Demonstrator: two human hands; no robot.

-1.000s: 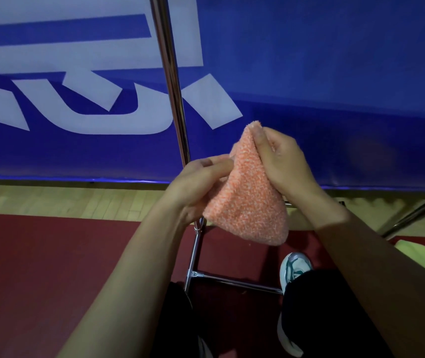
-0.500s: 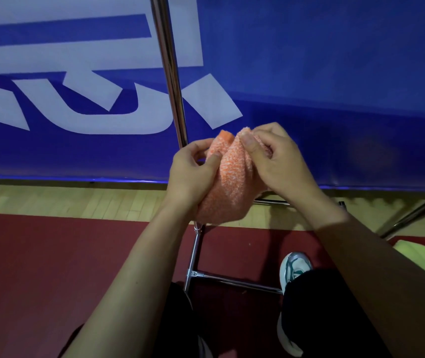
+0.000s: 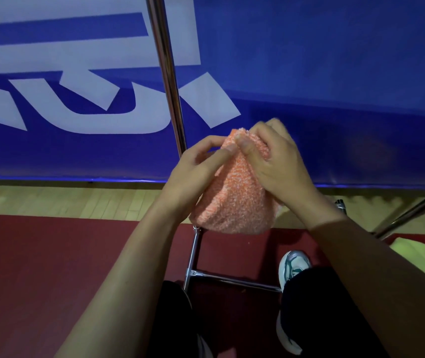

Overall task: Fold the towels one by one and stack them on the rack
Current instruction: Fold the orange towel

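A small fluffy orange towel [image 3: 232, 202] hangs bunched in the air in front of me, above the rack's chrome frame [image 3: 193, 254]. My left hand [image 3: 190, 174] pinches its upper left edge between thumb and fingers. My right hand [image 3: 276, 161] grips the top right of the towel, thumb on the near face, fingers curled behind it. The two thumbs nearly meet at the towel's top. The chrome upright pole [image 3: 164, 73] of the rack rises just behind my left hand.
A blue banner [image 3: 309, 73] with white lettering stands close behind the rack. A yellow-green towel [image 3: 420, 259] lies at the right edge under a slanted chrome bar [image 3: 413, 210]. Below are red mat, wood floor strip, my dark trousers and a white shoe [image 3: 291, 267].
My hands have come together at the towel's top, bringing its corners together, and the towel now hangs shorter and more bunched than a second ago. Both hands sit slightly lower than half a second ago.
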